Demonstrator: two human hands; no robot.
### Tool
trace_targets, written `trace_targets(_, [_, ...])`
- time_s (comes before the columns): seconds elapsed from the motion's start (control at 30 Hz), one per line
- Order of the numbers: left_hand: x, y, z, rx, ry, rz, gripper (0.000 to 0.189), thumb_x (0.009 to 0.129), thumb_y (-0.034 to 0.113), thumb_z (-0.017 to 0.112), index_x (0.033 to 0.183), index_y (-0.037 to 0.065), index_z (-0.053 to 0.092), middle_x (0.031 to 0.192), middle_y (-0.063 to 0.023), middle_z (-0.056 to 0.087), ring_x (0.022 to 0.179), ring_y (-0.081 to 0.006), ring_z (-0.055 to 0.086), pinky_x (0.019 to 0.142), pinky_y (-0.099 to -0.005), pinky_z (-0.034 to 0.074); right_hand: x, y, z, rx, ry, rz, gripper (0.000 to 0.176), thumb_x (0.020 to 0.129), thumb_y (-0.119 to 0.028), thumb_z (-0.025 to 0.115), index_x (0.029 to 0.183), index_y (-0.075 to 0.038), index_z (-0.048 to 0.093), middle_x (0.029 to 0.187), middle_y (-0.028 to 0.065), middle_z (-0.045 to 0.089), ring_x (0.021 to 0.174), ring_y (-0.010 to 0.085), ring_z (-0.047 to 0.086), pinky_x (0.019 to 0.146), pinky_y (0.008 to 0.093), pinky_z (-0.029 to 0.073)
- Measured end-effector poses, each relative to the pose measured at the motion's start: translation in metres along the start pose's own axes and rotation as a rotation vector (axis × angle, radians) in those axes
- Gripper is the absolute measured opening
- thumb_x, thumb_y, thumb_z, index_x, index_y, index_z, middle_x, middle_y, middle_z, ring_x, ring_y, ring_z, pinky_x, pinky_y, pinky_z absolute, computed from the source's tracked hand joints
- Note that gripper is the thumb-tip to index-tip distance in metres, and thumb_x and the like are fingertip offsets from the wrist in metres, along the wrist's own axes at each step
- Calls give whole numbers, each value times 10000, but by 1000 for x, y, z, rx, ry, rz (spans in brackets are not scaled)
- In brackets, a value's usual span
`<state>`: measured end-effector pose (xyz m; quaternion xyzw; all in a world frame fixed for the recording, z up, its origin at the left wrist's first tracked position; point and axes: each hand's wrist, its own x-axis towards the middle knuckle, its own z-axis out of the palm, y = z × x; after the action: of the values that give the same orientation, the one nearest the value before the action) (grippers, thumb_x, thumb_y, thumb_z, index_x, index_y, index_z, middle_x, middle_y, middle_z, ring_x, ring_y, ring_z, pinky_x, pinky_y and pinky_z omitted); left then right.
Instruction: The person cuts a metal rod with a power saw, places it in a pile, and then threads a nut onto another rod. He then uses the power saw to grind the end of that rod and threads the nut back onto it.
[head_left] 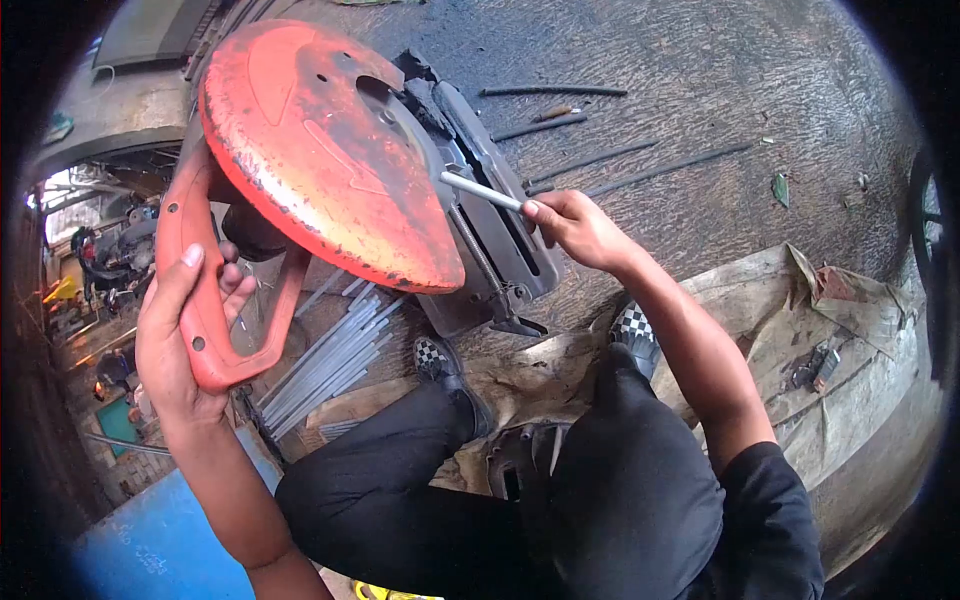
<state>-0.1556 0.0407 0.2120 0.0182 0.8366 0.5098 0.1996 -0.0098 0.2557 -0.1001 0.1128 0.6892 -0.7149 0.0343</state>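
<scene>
A cut-off saw with a worn red blade guard [330, 160] stands in front of me. My left hand [185, 330] is wrapped around its red loop handle [210, 350], thumb on the near side and fingertips showing through the loop. Between the thumb and fingers of my right hand [575, 228] is a short grey metal rod [482, 190]. The rod's far end reaches to the edge of the guard, above the saw's dark metal base [500, 220]. Part of the blade area is hidden by the guard.
Many similar grey rods [330, 360] lie piled below the saw, left of my shoe. Several thin dark rods [620, 160] rest on the rough floor beyond. A dirty cloth sheet [750, 310] spreads at right. A blue panel [165, 540] is at lower left, with cluttered parts behind it.
</scene>
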Motion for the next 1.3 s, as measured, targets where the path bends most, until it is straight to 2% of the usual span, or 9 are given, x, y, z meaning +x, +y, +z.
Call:
trace_targets(0.1, [-1,2,4,-16,-58,0,475,882,209,591,1247,-61,449,1028,-157,610,845,-157,597,805,-306,523,8,-3,-1,-65,13,40,455,945,-391,495,762,7,617,551,74,508,556,161,503,568,386,417])
trace_targets(0.3, [-8,5,17,-35,65,3,496,884,186,577,1279,-72,426,1054,-173,597,837,-161,589,794,-314,516,18,14,3,-58,49,-24,447,929,-393,518,790,17,630,562,120,506,566,207,520,583,397,428])
trace_targets(0.37, [-8,5,18,-37,78,5,476,878,201,588,1254,-55,447,1033,-159,610,831,-162,598,795,-313,520,19,22,9,-80,26,-79,441,943,-369,524,755,25,588,584,24,477,601,114,447,555,353,387])
trace_targets(0.47, [-7,5,17,-51,83,-16,485,876,207,593,1259,-52,447,1046,-159,611,826,-160,601,795,-311,520,13,9,15,-56,76,-26,414,942,-336,530,771,38,589,561,58,472,578,129,456,546,376,394])
trace_targets(0.5, [-7,5,16,-50,81,-17,485,876,207,593,1259,-52,447,1046,-159,611,826,-160,601,795,-311,520,11,1,15,-158,87,-13,327,906,-283,558,840,23,652,666,229,587,671,379,610,632,452,455])
trace_targets(0.63, [-7,6,17,-49,73,-11,462,875,209,597,1236,-48,464,1041,-151,613,826,-162,602,796,-310,518,5,1,24,-211,175,-100,271,898,-232,560,829,16,642,697,252,581,708,436,580,628,480,451])
trace_targets(0.97, [-7,6,18,-68,91,-26,469,866,223,612,1218,-55,473,1009,-151,612,836,-172,599,813,-323,510,4,6,33,-304,254,-194,259,888,-218,562,745,-2,571,656,238,563,663,448,564,589,497,455])
trace_targets(1.17, [-7,7,18,-56,79,-11,476,865,224,614,1223,-55,472,1012,-154,612,835,-173,597,814,-322,512,3,11,44,-365,272,-290,175,873,-172,592,835,-4,557,661,211,547,651,419,567,559,457,451])
trace_targets(1.3, [-6,6,16,-53,62,-7,477,870,218,605,1234,-56,464,1020,-155,612,850,-167,597,815,-323,515,1,5,43,-492,316,-299,240,853,-180,610,1019,-7,595,703,190,583,641,392,593,568,459,480])
